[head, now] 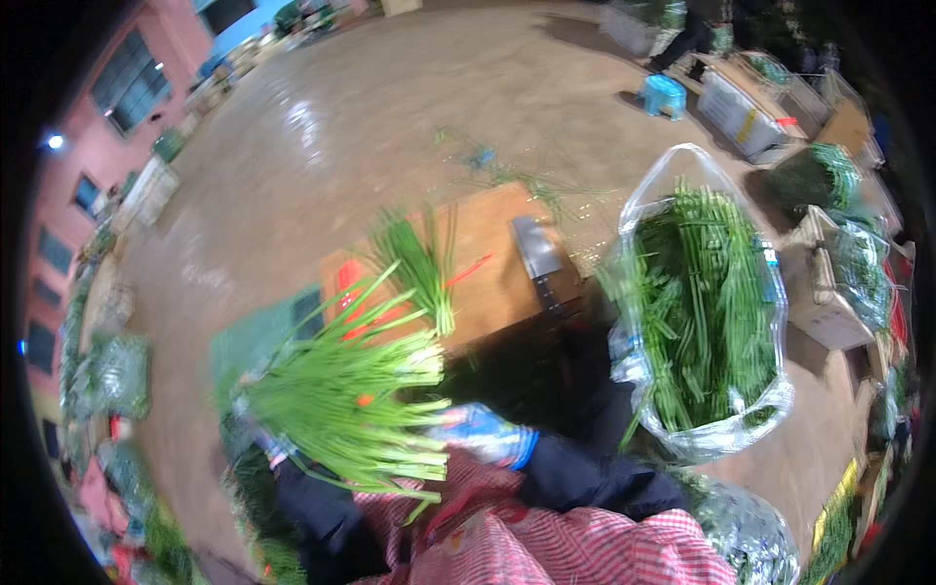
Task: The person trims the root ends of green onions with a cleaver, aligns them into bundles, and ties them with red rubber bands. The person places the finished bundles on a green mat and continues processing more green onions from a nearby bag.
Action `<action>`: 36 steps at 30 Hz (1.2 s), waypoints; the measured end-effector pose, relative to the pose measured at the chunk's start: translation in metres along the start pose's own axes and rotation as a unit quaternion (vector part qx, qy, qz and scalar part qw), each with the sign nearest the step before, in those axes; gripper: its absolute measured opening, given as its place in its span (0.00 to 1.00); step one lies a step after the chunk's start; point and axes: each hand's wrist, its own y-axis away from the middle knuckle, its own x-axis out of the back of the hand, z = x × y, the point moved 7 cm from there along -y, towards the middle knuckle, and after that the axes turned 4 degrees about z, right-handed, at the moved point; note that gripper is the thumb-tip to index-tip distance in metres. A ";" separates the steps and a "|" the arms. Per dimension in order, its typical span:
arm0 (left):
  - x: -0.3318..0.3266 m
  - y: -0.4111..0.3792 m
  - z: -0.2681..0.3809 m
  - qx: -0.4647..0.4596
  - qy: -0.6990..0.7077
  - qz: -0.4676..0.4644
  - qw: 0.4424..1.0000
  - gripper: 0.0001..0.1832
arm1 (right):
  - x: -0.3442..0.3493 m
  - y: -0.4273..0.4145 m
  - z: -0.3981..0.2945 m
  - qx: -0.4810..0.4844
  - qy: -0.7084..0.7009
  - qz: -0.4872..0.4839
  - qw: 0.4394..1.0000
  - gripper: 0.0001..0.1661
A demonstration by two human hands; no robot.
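Note:
A large fanned bunch of long chive-like greens (344,402) spreads in front of my body, with its pale stalk ends to the right. My left hand (272,447), gloved, is mostly hidden under the leafy end and supports the bunch. At the stalk ends is my right hand (486,435), in a blue and white glove and blurred; its fingers cannot be made out. Beyond the bunch, a wooden board (497,227) bears a smaller bunch of greens (420,267), red ties (349,285) and a cleaver (537,252) with a dark handle.
On my right stands an open clear plastic bag (781,344) filled with greens (702,307). Loose trimmings (537,183) lie on the floor past the board. A blue stool (664,96) and boxes (742,117) stand farther right. A filled plastic bag (742,526) sits at lower right.

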 end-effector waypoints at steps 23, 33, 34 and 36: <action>-0.036 0.016 -0.029 0.084 -0.104 -0.040 0.990 0.17 | 0.027 -0.013 -0.114 0.208 0.370 0.155 0.892 0.12; 0.004 0.013 -0.023 0.093 -0.103 -0.040 0.990 0.18 | 0.092 0.034 -0.074 0.093 0.251 0.218 0.939 0.24; 0.002 0.011 -0.026 0.096 -0.106 -0.041 0.989 0.18 | 0.090 0.034 -0.071 0.066 0.179 0.211 0.959 0.25; 0.004 0.011 -0.020 0.090 -0.114 -0.036 0.989 0.18 | 0.069 0.023 -0.078 0.088 0.090 0.192 0.973 0.26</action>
